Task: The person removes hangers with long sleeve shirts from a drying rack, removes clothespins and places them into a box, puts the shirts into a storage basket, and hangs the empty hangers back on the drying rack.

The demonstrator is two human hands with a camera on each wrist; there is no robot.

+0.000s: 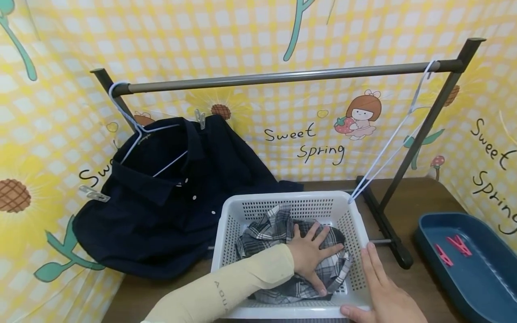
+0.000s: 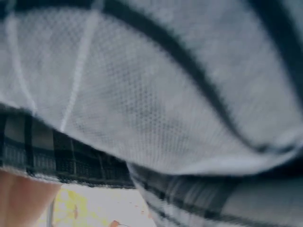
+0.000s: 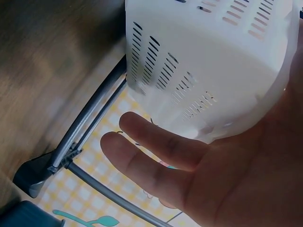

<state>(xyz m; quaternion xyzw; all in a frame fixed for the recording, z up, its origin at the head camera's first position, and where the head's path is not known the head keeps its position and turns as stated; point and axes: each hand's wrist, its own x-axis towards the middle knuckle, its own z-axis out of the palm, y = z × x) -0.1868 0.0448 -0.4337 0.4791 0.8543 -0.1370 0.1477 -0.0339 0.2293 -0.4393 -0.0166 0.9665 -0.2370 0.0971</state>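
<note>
My left hand (image 1: 312, 254) lies with fingers spread wide on a crumpled grey plaid shirt (image 1: 278, 220) inside a white plastic basket (image 1: 282, 312). Grey checked cloth (image 2: 142, 94) fills most of the left wrist view, close to the camera. At the basket's front right corner is my right hand (image 1: 385, 287), its thumb by the rim and its fingers stretched along the outside wall. The right wrist view shows those fingers (image 3: 156, 146) straight beside the perforated basket (image 3: 203, 71).
A dark navy shirt (image 1: 161, 224) hangs by a hanger on the rack's bar (image 1: 282, 78), with clips (image 1: 94, 194) on its shoulders. An unloaded hanger (image 1: 381, 152) dangles at right, over the basket's corner. A blue tray (image 1: 476, 278) with pink clothespins (image 1: 458, 245) lies at right.
</note>
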